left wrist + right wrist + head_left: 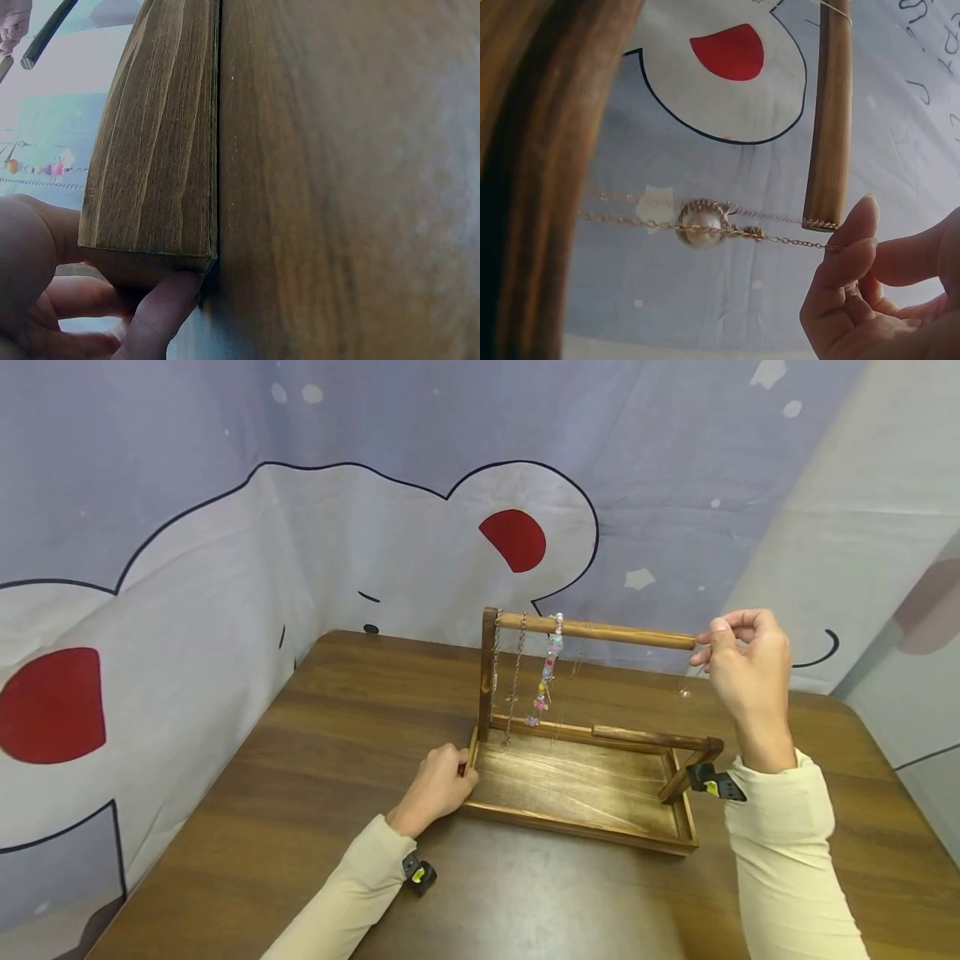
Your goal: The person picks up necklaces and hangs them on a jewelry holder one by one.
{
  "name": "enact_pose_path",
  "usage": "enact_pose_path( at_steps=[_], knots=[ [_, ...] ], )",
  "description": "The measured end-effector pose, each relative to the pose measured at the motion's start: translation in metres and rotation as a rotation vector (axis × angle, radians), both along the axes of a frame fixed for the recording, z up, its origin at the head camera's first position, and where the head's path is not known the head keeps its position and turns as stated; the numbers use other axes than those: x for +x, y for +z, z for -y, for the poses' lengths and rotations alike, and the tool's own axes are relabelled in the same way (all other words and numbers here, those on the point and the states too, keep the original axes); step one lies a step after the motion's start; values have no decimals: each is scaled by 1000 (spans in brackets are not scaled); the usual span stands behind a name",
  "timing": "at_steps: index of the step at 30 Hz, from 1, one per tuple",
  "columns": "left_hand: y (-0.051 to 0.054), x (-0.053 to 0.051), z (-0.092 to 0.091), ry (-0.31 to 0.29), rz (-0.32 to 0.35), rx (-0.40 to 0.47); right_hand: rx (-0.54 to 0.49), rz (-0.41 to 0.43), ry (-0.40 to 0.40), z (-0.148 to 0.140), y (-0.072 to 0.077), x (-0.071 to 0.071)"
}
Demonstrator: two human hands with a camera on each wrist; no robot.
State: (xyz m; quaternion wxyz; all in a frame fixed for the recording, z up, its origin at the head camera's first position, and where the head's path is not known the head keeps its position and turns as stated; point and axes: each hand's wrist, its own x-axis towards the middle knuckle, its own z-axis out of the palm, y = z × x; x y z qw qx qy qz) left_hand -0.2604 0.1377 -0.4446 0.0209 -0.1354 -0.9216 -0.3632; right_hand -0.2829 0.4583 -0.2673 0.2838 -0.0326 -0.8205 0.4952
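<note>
A wooden jewelry stand (585,839) with a tray base, an upper bar (637,635) and a shorter lower bar (652,737) stands on the table. My left hand (435,785) grips the left end of its tray, thumb against the outer wall (150,135). At the free right end of the upper bar, my right hand (753,681) pinches a fine gold chain necklace (795,241) between thumb and finger. Part of that chain passes over the bar's tip. A pearl pendant (703,227) hangs from it, below the bar.
Toward the left of the upper bar hang a metal chain (517,677), a colorful beaded strand (547,672) and other thin chains. A brown wooden table (352,693) lies beneath. Behind it hangs a printed curtain (412,543).
</note>
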Motion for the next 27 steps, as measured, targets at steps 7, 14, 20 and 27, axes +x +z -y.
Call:
enact_pose_path(
  at_steps=[7, 14, 20, 27],
  knots=[
    [-1, 0, 1, -5, -13, 0, 79, 35, -68, 1, 4, -2],
    [1, -2, 0, -12, 13, 0, 177, 29, -72, 4, 7, -4],
    [3, -4, -1, -9, -23, 6, 197, 12, -40, 10, 11, -4],
    [-2, 0, 1, -12, 10, 3, 186, 40, -41, 13, 8, -2]
  ],
)
